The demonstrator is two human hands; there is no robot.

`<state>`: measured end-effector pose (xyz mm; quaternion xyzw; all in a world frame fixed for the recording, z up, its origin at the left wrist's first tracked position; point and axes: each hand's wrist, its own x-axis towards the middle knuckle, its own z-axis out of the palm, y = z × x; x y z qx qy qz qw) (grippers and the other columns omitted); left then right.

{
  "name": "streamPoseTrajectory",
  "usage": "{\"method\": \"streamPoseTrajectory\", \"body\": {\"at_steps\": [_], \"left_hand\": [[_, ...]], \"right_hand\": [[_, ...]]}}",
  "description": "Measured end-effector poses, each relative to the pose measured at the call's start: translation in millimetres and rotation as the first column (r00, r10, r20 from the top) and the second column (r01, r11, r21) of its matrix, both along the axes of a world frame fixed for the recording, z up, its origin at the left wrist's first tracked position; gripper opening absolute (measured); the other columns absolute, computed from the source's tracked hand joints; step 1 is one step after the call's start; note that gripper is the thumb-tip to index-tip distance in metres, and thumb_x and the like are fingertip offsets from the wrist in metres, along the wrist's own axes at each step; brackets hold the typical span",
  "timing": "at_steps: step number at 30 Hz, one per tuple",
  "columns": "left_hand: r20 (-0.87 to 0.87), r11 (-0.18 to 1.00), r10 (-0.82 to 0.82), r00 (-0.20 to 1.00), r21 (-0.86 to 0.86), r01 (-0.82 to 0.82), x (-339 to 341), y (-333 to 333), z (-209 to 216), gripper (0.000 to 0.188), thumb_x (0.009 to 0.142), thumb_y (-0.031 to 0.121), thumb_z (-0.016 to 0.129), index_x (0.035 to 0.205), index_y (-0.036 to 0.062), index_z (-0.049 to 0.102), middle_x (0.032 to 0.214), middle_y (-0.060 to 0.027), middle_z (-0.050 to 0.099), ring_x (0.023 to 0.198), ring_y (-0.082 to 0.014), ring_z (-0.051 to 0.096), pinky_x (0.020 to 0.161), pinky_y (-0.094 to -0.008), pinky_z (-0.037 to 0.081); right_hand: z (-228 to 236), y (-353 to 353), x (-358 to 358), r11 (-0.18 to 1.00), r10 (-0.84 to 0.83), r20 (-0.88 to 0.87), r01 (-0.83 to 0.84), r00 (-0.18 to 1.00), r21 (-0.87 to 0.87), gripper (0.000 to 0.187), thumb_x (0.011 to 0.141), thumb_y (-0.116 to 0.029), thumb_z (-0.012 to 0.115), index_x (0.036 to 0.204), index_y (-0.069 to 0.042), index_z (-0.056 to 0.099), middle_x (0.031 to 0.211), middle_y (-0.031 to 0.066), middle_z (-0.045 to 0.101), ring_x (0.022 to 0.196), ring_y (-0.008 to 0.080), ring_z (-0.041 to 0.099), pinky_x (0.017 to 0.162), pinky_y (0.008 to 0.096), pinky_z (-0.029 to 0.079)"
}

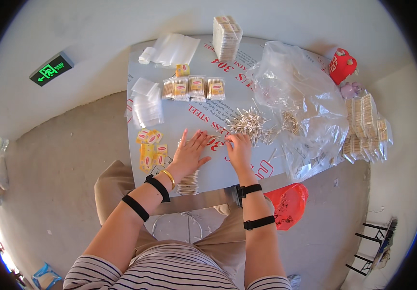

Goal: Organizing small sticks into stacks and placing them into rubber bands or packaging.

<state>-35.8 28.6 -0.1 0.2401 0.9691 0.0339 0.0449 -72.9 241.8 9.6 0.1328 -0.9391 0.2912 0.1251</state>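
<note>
My left hand (191,153) lies palm down with its fingers spread, over the near middle of the table. Below its wrist shows a neat row of cotton swabs (188,183); the hand hides its upper part. To its right my right hand (239,151) has its fingers bent together, the tips close to a few loose swabs between the hands. Whatever those fingertips hold is too small to make out. Just beyond the right hand is a loose heap of cotton swabs (248,123). Small yellow label cards (147,155) lie left of my left hand.
Packed swab bags (197,87) stand beyond the hands. Clear plastic bags (146,104) lie at left, more (175,50) farther back. A tall stack of packs (226,39) stands at the back. A large clear bag (300,92) covers the right side; a red bag (288,205) hangs below the edge.
</note>
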Motion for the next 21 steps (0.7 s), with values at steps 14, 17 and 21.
{"method": "streamPoseTrajectory", "body": {"at_steps": [14, 17, 21], "left_hand": [[-0.016, 0.998, -0.039, 0.999, -0.046, 0.038, -2, -5, 8, 0.074, 0.101, 0.059, 0.030, 0.158, 0.0115, 0.021, 0.165, -0.0016, 0.020, 0.153, -0.0183, 0.016, 0.122, -0.0560, -0.004], [-0.012, 0.994, -0.046, 0.999, -0.102, 0.045, -5, -5, 11, 0.074, 0.101, 0.059, 0.029, 0.158, 0.0114, 0.021, 0.165, -0.0017, 0.021, 0.153, -0.0186, 0.016, 0.122, -0.0561, -0.003], [-0.015, 0.995, -0.054, 0.998, -0.082, 0.052, -11, -8, 6, 0.074, 0.102, 0.058, 0.029, 0.158, 0.0106, 0.022, 0.164, -0.0028, 0.023, 0.152, -0.0197, 0.018, 0.122, -0.0564, -0.002]], "right_hand": [[-1, -17, -23, 0.881, 0.154, -0.042, -0.118, 0.987, 0.459, 0.007, 0.078, -0.013, 0.069, 0.083, -0.010, 0.068, 0.092, 0.0052, 0.062, 0.101, 0.0257, 0.058, 0.088, 0.0408, 0.045], [6, 0, -12, 0.933, 0.027, -0.005, -0.024, 1.000, 0.360, 0.007, 0.075, -0.012, 0.071, 0.082, -0.011, 0.068, 0.092, 0.0060, 0.063, 0.100, 0.0263, 0.059, 0.087, 0.0430, 0.044], [33, 64, 34, 0.992, -0.110, 0.147, 0.100, 0.983, 0.074, 0.007, 0.074, -0.010, 0.072, 0.077, -0.009, 0.066, 0.084, 0.0090, 0.064, 0.087, 0.0293, 0.062, 0.079, 0.0436, 0.047]]}}
